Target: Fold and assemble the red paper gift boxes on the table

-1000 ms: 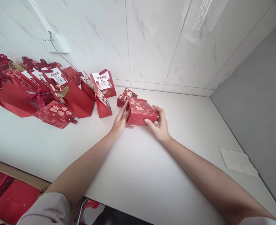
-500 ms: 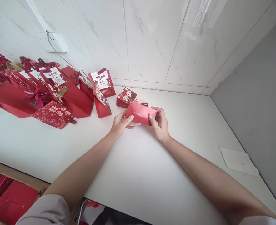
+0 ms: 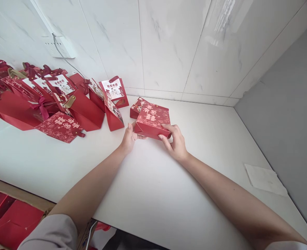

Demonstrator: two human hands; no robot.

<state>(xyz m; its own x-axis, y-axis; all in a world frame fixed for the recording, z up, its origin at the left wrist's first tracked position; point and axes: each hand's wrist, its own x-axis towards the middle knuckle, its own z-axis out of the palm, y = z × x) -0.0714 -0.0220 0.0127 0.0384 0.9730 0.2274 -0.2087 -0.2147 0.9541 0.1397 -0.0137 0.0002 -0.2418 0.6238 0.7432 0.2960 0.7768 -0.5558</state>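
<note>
A red patterned gift box (image 3: 154, 116) with pale lettering is held over the white table, tilted so its printed face and its near end show. My left hand (image 3: 129, 138) supports its left side, thumb raised and the other fingers partly hidden under the box. At the near right corner, my right hand (image 3: 176, 141) grips the box, fingers on the printed face and thumb at the near end. Just behind it lies a smaller red box (image 3: 136, 107) with a cartoon print, partly covered from view.
Many red gift bags (image 3: 87, 109) crowd the table's left side. A flat patterned bag (image 3: 62, 126) lies before them. A white sheet (image 3: 265, 178) is at the right edge. Below left, a carton holds red items (image 3: 15, 222). A cable hangs from the wall socket (image 3: 62, 47).
The held box has turned over from its pink-looking folded end to its patterned, lettered face. My left thumb has come off it, and my right fingers have shifted onto the printed face.
</note>
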